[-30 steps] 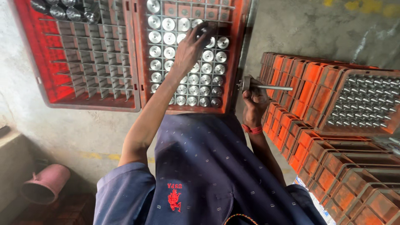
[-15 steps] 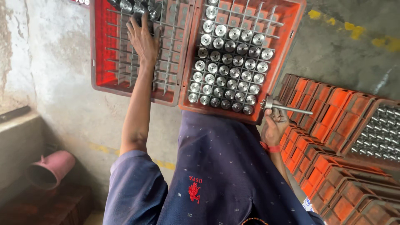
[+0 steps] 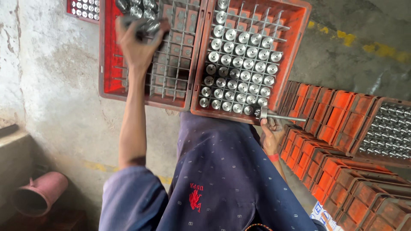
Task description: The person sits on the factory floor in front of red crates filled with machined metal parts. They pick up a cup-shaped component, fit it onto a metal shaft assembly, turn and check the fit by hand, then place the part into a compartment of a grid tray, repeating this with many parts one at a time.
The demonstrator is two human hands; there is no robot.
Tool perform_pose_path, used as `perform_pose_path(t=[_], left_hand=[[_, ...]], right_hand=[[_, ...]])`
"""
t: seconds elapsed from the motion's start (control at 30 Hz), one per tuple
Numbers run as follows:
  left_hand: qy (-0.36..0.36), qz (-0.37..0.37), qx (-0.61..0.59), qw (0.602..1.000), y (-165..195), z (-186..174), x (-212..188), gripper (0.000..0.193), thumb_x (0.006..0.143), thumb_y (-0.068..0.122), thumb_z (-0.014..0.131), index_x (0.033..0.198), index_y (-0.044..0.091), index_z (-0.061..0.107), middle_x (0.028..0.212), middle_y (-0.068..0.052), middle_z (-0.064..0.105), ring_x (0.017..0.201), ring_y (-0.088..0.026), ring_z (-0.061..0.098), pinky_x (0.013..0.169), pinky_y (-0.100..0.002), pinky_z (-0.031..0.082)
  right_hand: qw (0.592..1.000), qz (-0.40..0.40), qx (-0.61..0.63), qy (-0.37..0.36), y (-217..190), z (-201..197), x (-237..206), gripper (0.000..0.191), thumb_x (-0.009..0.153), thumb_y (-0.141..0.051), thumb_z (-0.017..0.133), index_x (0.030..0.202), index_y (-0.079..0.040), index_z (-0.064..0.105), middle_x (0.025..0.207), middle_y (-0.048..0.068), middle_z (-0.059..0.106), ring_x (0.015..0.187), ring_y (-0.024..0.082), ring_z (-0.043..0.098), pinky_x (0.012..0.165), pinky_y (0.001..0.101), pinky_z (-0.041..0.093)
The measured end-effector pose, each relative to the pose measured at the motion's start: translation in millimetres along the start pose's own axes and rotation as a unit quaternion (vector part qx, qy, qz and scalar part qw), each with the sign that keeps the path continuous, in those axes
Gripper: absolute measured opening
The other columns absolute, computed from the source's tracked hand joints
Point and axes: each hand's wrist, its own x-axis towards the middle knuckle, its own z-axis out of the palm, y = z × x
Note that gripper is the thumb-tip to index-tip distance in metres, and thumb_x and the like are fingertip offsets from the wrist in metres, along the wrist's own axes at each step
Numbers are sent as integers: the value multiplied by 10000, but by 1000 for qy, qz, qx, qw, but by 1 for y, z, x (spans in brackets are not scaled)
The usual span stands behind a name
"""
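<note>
Nearest, right hand [image 3: 270, 136] is clenched on a slim steel rod tool with a round head [image 3: 278, 116], held at the near edge of the right-hand red plastic divider crate [image 3: 299, 38], which is packed with shiny round-topped metal cylinders [image 3: 239, 64]. Farther out, left hand [image 3: 138, 38] grasps several of those parts over the near-empty left red crate [image 3: 107, 77]; motion-blurred, count unclear. Parts look solid, heavy for their size, rigid, smooth so likely slippery: best gripped round the body with fingers wrapped, not pinched at the top

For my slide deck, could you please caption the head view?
Left hand holds metal parts over a red crate; right hand grips a rod.
</note>
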Motion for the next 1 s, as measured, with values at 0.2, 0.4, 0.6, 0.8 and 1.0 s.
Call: perform_pose_path(t=[0.2, 0.4, 0.6, 0.8, 1.0], left_hand=[[-58, -223, -657, 718, 37, 30, -96, 512, 864, 132, 686, 1353, 74, 542, 1087, -94, 659, 1010, -201, 636, 939, -351, 521], [-202, -167, -204, 943, 98, 88, -208, 260, 753, 109, 782, 981, 38, 676, 844, -102, 744, 778, -305, 732, 712, -438, 574], [-375, -170, -22, 911, 145, 92, -229, 491, 683, 174, 798, 1153, 92, 685, 907, -212, 729, 893, -417, 697, 775, -501, 554], [-469, -95, -29, 878, 162, 107, -224, 411, 665, 211, 820, 1047, 98, 721, 936, -186, 754, 902, -397, 717, 790, -505, 555], [-453, -42, -105, 885, 140, 126, -208, 430, 792, 337, 844, 1102, 78, 697, 928, -196, 741, 849, -370, 738, 746, -462, 586]], right_hand=[[998, 43, 23, -43, 6, 24, 11, 551, 873, -2, 772, 1372, 65, 547, 1321, 150, 665, 1236, 214, 642, 1066, 312, 504], [984, 82, -26, -159, -28, 64, 16, 564, 900, -61, 803, 1386, 66, 548, 1408, 181, 609, 1316, 237, 601, 1126, 326, 476], [955, 66, -66, -282, -69, 67, 15, 478, 928, -38, 772, 1348, 32, 554, 1490, 169, 574, 1386, 243, 573, 1174, 362, 482], [919, -17, -161, -359, -67, 32, 23, 443, 837, 71, 779, 1238, -2, 607, 1462, 169, 589, 1394, 270, 567, 1150, 374, 507], [975, 53, 5, -214, -37, -8, 41, 464, 859, 110, 711, 1295, 9, 585, 1342, 108, 640, 1216, 176, 616, 1039, 314, 511]])
